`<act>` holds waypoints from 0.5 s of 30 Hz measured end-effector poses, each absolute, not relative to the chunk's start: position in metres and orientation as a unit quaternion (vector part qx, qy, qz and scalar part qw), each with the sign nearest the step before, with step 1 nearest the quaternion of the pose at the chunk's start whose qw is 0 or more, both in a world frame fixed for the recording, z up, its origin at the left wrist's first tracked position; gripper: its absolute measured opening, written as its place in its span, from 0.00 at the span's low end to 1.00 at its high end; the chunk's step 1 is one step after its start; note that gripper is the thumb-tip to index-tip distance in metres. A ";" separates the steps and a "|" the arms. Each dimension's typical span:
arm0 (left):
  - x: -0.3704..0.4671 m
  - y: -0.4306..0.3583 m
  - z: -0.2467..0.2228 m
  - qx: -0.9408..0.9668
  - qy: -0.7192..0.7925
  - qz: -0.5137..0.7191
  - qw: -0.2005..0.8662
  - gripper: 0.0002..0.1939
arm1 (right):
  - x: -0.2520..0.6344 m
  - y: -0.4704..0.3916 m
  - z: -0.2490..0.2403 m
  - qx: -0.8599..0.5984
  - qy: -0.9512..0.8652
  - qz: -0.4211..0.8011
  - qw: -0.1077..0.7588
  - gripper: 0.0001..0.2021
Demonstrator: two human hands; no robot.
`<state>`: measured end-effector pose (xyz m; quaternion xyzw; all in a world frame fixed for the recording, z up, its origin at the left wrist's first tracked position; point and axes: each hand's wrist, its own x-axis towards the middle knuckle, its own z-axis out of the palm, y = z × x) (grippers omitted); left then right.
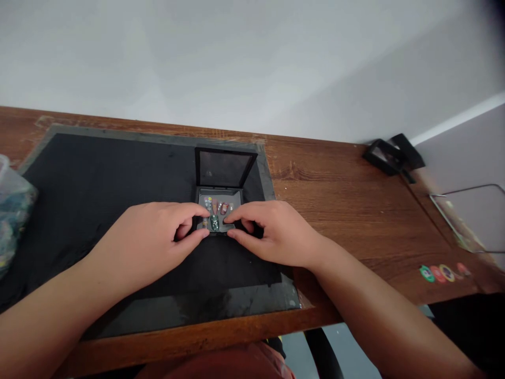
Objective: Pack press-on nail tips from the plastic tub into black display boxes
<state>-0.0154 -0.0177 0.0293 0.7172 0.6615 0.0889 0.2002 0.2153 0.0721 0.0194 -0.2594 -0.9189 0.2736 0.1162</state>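
Note:
A small black box (200,196) lies with its windowed lid (223,168) raised on the dark mat. Inside, several decorated press-on nails rest on a pale insert (236,197); the dark green press-on nail (214,223) with a star pattern is nearest the front. My left hand (158,234) reaches over the box's left edge, thumb and forefinger apart around a small nail. From the right, my right hand (272,231) puts its parted thumb and forefinger at the insert's front right, beside a dark gap. The other fingers of both hands curl under. Whether the fingertips press on anything is unclear.
A black mat (118,173) under a clear sheet covers part of the wooden table (315,189). At the left edge stands a plastic bag (16,216) with bluish contents. Black boxes (389,155) sit far right, and several round colourful stickers (437,273) lie near the right front.

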 end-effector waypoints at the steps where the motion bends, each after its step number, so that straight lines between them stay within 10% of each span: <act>1: -0.016 -0.018 0.029 0.719 0.660 0.090 0.200 0.15 | 0.215 0.072 0.020 -0.260 -0.919 0.274 0.115 0.08; 15: -0.014 -0.018 0.027 0.721 0.657 0.087 0.201 0.16 | 0.214 0.071 0.023 -0.263 -0.918 0.282 0.095 0.03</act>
